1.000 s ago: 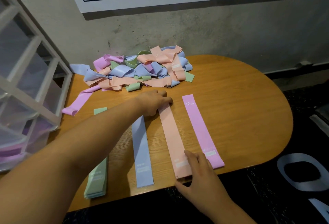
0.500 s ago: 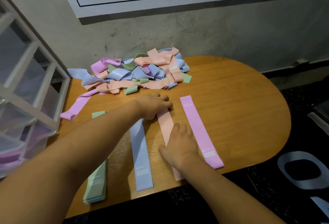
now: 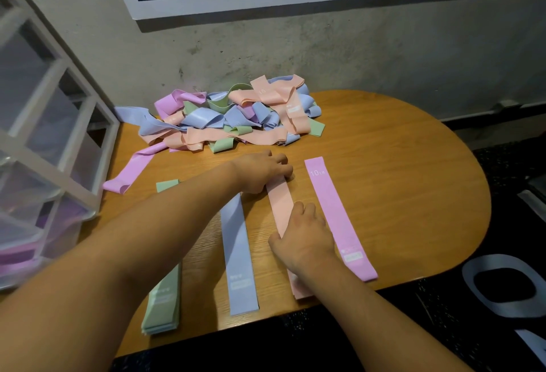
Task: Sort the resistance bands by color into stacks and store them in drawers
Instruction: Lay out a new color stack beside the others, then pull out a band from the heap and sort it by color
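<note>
Well left of the peach band (image 3: 280, 203) stands the drawer unit (image 3: 59, 135); nearer it on the desk (image 3: 399, 179) lie the green stack (image 3: 162, 306) and the blue band (image 3: 239, 253). Your left grip (image 3: 260, 170) curls over the peach band's far end. Your right grip (image 3: 307, 238), released, presses its middle. The pink band (image 3: 334, 215) lies just right of it.

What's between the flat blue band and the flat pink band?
Head view: the peach band, left hand at its far end, right hand mid-strip.

Left hand (image 3: 260, 172) reaches ahead; right hand (image 3: 307, 238) lies palm-down, nearer.
</note>
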